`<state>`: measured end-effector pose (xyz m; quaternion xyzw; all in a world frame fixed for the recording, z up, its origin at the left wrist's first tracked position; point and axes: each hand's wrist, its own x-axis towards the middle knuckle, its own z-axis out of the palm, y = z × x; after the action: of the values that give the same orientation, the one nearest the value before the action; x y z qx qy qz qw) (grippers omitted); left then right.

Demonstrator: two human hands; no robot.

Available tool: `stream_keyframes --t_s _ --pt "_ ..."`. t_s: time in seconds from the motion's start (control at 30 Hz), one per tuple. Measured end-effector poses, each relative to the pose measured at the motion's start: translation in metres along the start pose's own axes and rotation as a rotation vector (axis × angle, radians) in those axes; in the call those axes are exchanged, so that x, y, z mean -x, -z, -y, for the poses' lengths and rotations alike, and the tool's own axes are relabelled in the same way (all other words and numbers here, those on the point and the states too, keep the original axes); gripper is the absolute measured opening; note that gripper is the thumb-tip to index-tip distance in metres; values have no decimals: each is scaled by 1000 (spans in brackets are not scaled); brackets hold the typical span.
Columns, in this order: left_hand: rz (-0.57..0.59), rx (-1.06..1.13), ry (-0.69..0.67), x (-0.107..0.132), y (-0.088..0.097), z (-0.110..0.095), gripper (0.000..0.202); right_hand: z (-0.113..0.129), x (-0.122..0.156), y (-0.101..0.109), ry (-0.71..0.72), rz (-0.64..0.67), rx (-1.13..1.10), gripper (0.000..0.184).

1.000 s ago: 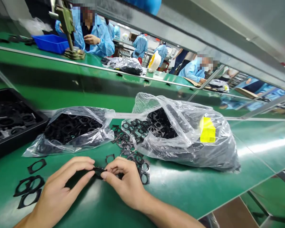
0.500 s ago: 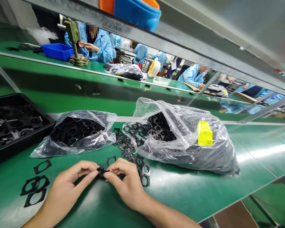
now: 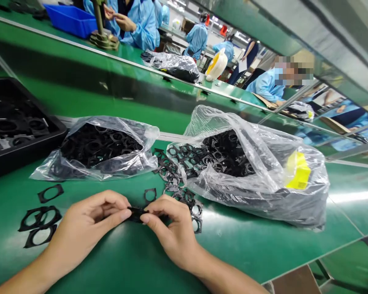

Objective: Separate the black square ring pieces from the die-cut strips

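Between my two hands is a small black plastic part [image 3: 137,214], seen nearly edge-on just above the green table. My left hand [image 3: 95,222] pinches its left end between thumb and fingers. At its right end, the thumb and fingertips of my right hand [image 3: 171,228] close on it. Whether it is one piece or two fitted together, I cannot tell. Several loose black ring-shaped frames [image 3: 40,218] lie left of my left hand. A single square black frame [image 3: 150,195] rests just beyond my fingers, beside a spread of similar frames [image 3: 174,179].
A clear bag of black frames [image 3: 95,167] lies ahead on the left, and a larger bag with a yellow label [image 3: 263,200] on the right. At far left stands a black bin [image 3: 24,149]. Across the partition, people in blue gowns work near a blue tray [image 3: 70,20].
The camera view has tilted downward and slightly left, so the bags and bin appear higher. Both hands still hold the black part, which now shows flatter and more edge-on.
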<state>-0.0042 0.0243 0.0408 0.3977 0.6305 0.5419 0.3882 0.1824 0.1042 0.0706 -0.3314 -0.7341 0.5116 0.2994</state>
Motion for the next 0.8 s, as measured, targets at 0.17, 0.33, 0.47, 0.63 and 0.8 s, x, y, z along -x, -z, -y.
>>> stream_keyframes --t_s 0.17,0.33,0.47,0.63,0.8 --pt "-70 -169 -190 4 -3 -5 23 1 -1 -1 -56 -1 -48 17" --pt "-77 -206 -182 5 -3 -7 24 1 0 -1 -22 -4 -4 16" --pt "-28 -85 -25 1 -2 -6 27 2 0 1 22 10 19 11" --pt "61 -52 13 0 4 -4 29 1 1 3 49 31 19 7" --pt "29 -121 -82 8 1 -8 22 2 -1 2 23 32 -5 9"
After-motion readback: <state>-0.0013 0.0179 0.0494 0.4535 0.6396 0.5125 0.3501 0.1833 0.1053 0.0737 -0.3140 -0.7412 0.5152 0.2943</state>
